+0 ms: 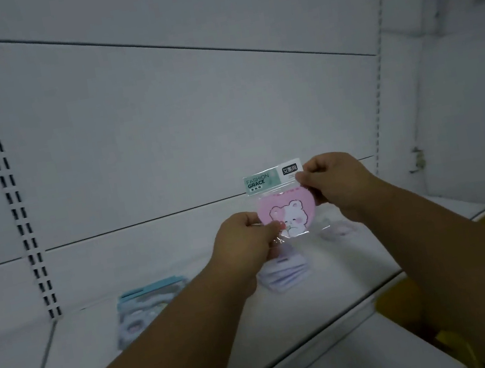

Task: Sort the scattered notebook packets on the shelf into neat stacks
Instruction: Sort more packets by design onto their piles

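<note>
Both our forearms reach forward over the white shelf (196, 336). Our left hand (243, 241) pinches the lower corner of a pink bear packet (286, 216); our right hand (335, 182) pinches its top. Blue packets (140, 310) and a pale stack (288, 274) lie below.

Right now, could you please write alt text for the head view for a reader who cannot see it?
Two hands hold up a pink bear notebook packet before a white shelf: left hand pinching its bottom corner, right hand its top. Blue packets and pale packets lie below.
</note>
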`<state>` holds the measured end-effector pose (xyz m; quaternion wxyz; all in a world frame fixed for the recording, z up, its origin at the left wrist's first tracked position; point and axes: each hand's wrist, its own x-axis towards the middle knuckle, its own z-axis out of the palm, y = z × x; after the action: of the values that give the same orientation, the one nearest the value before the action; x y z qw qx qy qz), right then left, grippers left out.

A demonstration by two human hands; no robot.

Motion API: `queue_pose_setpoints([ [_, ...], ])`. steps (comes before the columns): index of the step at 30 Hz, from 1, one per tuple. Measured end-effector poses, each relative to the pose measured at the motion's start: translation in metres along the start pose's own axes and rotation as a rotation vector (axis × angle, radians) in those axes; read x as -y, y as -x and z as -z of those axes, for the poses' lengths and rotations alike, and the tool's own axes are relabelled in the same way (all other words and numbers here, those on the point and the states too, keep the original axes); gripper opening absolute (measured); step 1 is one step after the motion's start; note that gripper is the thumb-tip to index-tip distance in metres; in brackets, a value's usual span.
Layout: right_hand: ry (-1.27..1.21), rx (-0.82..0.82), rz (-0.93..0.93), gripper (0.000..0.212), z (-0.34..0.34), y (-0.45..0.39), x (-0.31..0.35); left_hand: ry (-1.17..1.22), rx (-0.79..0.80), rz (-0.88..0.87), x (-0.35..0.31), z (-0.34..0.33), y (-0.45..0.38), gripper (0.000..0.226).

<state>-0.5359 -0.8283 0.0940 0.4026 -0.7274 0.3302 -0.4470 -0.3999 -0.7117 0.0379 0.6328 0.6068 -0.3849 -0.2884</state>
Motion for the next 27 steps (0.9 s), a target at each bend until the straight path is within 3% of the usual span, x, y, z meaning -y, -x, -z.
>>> queue_pose_setpoints([
  [5, 0.059, -0.022, -0.002, 0.013, 0.076, -0.051, -0.051, -0.022, 0.008, 0.024, 0.003, -0.097, -0.033, 0.025],
  [11, 0.248, 0.092, -0.089, 0.017, 0.117, -0.125, -0.121, -0.282, -0.155, 0.073, 0.022, -0.18, -0.081, 0.047],
  [15, 0.412, 0.303, -0.099, 0.023, 0.096, -0.155, -0.16, -0.508, -0.261, 0.113, 0.04, -0.183, -0.102, 0.042],
  [19, 0.589, 0.418, -0.03, 0.029, 0.069, -0.167, -0.187, -0.763, -0.267, 0.146, 0.052, -0.178, -0.108, 0.021],
  [23, 0.774, 0.401, 0.15, 0.024, 0.061, -0.17, -0.195, -0.93, -0.318, 0.151, 0.055, -0.18, -0.114, 0.033],
  [27, 0.744, 0.374, 0.24, 0.026, 0.061, -0.171, -0.191, -1.088, -0.332, 0.151, 0.05, -0.182, -0.117, 0.047],
])
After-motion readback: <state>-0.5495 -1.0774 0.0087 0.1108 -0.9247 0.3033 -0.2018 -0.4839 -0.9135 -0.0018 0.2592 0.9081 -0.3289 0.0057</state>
